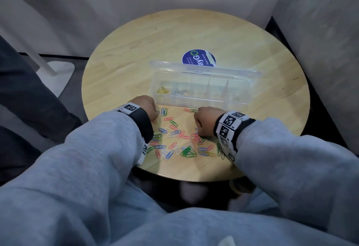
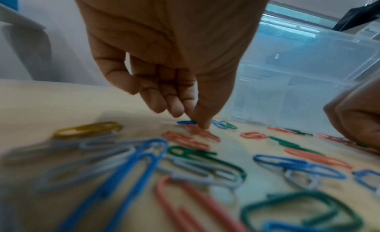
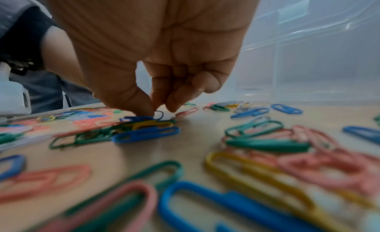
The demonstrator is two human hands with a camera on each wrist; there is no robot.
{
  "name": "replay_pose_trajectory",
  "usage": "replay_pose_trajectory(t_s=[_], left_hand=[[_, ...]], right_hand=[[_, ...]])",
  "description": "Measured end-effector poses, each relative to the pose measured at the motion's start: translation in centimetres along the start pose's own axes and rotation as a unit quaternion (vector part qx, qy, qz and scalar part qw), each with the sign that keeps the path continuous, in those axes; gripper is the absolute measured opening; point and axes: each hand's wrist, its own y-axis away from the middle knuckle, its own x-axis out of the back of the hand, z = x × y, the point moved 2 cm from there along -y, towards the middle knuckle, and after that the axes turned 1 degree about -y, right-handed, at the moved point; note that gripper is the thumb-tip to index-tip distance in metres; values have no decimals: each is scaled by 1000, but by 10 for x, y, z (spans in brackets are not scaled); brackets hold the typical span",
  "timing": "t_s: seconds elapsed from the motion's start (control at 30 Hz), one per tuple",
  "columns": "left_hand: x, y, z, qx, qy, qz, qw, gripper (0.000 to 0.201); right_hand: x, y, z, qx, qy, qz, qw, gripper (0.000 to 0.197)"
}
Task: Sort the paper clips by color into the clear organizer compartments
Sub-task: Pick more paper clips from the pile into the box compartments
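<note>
You're at a round wooden table [image 1: 136, 37] boxed in by grey cushions [image 1: 320, 22], a blue sticker [image 1: 198, 59] on the far side. The clear organizer [image 1: 204, 88] sits just beyond both your hands, lid tipped back; yellow clips [image 1: 162, 90] fill its leftmost compartment and white clips [image 1: 180, 92] the next one. The loose pile of paper clips [image 1: 180, 140], red, green, blue, white and yellow, lies between and behind your wrists. Your left hand [image 2: 174, 60] points down, fingers bunched, thumb tip touching a blue clip [image 2: 186, 122] lying flat beside red ones; can't tell if it's actually pinched. Your right hand [image 3: 156, 56] has thumb and fingertips drawn together over a stack of blue, yellow and green clips, nipping a thin wire loop [image 3: 159, 114] right at the thumb tip.
</note>
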Motion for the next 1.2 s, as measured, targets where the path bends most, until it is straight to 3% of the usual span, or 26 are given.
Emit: replay_pose_trajectory(t_s=[0.17, 0.27, 0.33, 0.43, 0.5, 0.6, 0.73, 0.83, 0.9, 0.97, 1.2], left_hand=[[2, -1, -4, 6, 77, -9, 997, 8], [3, -3, -6, 2, 136, 16, 991, 5], [6, -2, -11, -4, 202, 19, 979, 15], [8, -8, -30, -3, 277, -22, 961, 28], [15, -6, -40, -2, 333, -13, 943, 33], [22, 1, -51, 36, 380, 3, 924, 27], [18, 8, -48, 78, 346, -49, 934, 30], [18, 10, -52, 97, 220, -78, 968, 24], [18, 14, -56, 56, 115, -63, 990, 14], [11, 18, -57, 26, 87, -71, 993, 9], [-8, 21, -52, 15, 27, -78, 997, 14]], right_hand=[[3, 9, 1, -8, -31, -6, 999, 7], [12, 13, 9, -13, -145, 44, 988, 18], [17, 15, 16, -16, -238, 90, 967, 13], [10, 10, 20, -35, -392, 74, 916, 19], [9, 10, 20, -44, -460, 62, 885, 27], [11, 6, 11, -81, -473, 37, 877, 32], [11, -2, -14, -80, -503, -6, 861, 32], [10, -9, -30, -45, -435, -2, 899, 25], [12, -10, -39, -3, -326, 13, 945, 15], [14, -9, -48, 20, -236, 20, 971, 11], [9, -12, -57, 22, -100, 2, 995, 12]])
